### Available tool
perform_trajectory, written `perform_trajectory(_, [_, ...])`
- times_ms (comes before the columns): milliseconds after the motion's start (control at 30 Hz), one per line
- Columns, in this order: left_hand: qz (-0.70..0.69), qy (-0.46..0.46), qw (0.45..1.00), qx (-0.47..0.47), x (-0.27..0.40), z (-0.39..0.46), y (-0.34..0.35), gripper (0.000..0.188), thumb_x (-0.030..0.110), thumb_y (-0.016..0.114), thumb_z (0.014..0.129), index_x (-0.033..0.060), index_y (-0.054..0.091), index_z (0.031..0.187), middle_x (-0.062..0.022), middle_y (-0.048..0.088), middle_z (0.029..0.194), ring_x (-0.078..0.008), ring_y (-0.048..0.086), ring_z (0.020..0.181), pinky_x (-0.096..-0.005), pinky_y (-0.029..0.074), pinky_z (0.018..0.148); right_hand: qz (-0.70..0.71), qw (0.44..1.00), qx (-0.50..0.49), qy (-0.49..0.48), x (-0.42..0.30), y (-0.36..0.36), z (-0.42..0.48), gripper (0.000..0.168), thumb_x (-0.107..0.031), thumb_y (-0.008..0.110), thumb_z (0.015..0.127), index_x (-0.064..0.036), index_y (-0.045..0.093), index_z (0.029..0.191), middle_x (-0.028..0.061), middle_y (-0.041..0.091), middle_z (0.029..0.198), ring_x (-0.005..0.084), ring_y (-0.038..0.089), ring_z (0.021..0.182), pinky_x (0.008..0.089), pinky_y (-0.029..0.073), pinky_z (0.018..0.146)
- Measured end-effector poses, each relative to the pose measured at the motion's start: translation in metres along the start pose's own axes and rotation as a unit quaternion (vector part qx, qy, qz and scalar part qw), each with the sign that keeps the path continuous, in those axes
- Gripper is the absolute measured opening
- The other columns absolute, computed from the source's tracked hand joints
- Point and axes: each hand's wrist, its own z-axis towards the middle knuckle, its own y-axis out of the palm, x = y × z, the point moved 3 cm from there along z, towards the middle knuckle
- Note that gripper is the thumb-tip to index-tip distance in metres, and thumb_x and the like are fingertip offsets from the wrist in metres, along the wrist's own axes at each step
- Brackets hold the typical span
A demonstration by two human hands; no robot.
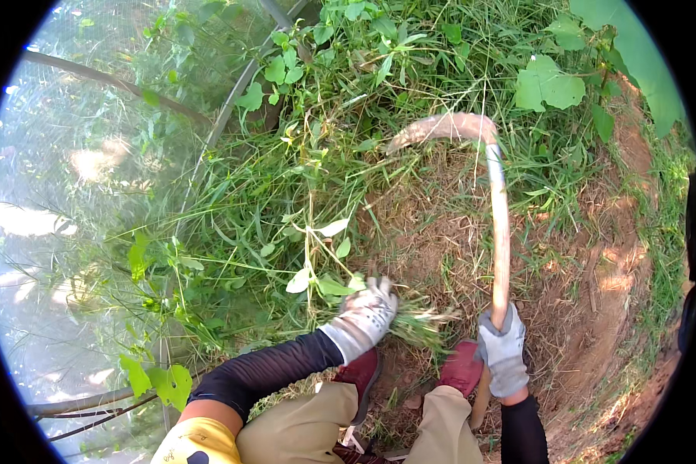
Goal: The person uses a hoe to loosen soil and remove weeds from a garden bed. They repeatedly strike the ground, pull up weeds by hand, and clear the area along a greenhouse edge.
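My right hand [503, 348], in a white and grey work glove, is closed around the wooden handle of a sickle [500, 243]. The sickle's curved blade [452, 126], coated in dried soil, points left at the edge of the tall grass. My left hand [368, 310], gloved too, is at a bundle of cut grass [420, 322] that sticks out to its right, above my red shoe. Its fingers are blurred, so their hold on the bundle is unclear. A broad-leaved weed [310, 232] stands just above and left of that hand.
Dense green grass [238, 214] borders a translucent net or sheet [93, 203] on metal poles at the left. Bare reddish soil with dry clippings [441, 232] lies ahead. Large lobed leaves [548, 87] hang at the upper right. My red shoes [461, 368] stand on the soil.
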Motion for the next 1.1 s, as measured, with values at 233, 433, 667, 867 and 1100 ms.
perform_trajectory(233, [0.36,-0.027,0.933,-0.018,-0.026,0.112,-0.021,0.049,0.026,0.042,0.089,-0.0044,0.043,0.127,-0.0222,0.046,0.129,-0.0321,0.047,0.115,-0.0426,0.034,0.098,-0.053,0.992,0.014,-0.11,-0.041,0.048,0.074,0.026,-0.019,0.066,0.071,-0.004,0.053,0.087,0.0156,0.059,0.07,0.0308,0.06,0.064,0.0395,0.048,0.06])
perform_trajectory(433, [0.651,-0.257,0.691,0.182,-0.121,0.15,-0.002,0.05,0.018,0.037,0.091,0.0097,0.027,0.139,-0.0177,0.027,0.144,-0.0382,0.029,0.13,-0.0469,0.024,0.107,-0.159,0.983,-0.082,0.047,-0.02,0.059,0.073,0.032,-0.022,0.066,0.071,-0.004,0.051,0.092,0.0153,0.06,0.069,0.0298,0.063,0.064,0.04,0.05,0.058])
perform_trajectory(667, [0.123,-0.25,0.96,-0.001,-0.145,0.157,-0.038,0.044,0.014,0.043,0.088,0.0097,0.044,0.132,-0.016,0.059,0.115,-0.0274,0.062,0.088,-0.038,0.05,0.07,-0.104,0.99,-0.082,0.042,-0.015,0.06,0.065,0.029,-0.019,0.066,0.07,-0.003,0.05,0.089,0.0135,0.057,0.063,0.027,0.06,0.056,0.0379,0.049,0.052])
perform_trajectory(867, [0.01,-0.229,0.973,-0.006,-0.138,0.161,-0.044,0.026,0.016,0.045,0.084,0.008,0.065,0.099,-0.0154,0.065,0.099,-0.0283,0.063,0.094,-0.0396,0.048,0.082,-0.185,0.98,-0.054,-0.047,-0.021,0.075,0.068,0.028,-0.019,0.066,0.068,-0.003,0.051,0.086,0.0135,0.058,0.065,0.0282,0.061,0.059,0.0398,0.049,0.056])
perform_trajectory(1100, [0.005,-0.188,0.982,-0.011,-0.138,0.162,-0.048,0.024,0.013,0.047,0.082,0.0076,0.067,0.095,-0.016,0.066,0.096,-0.0275,0.065,0.09,-0.0367,0.051,0.078,-0.171,0.979,-0.073,0.083,0.005,0.054,0.067,0.032,-0.022,0.064,0.071,-0.004,0.053,0.095,0.0157,0.062,0.071,0.0314,0.063,0.065,0.0397,0.051,0.059])
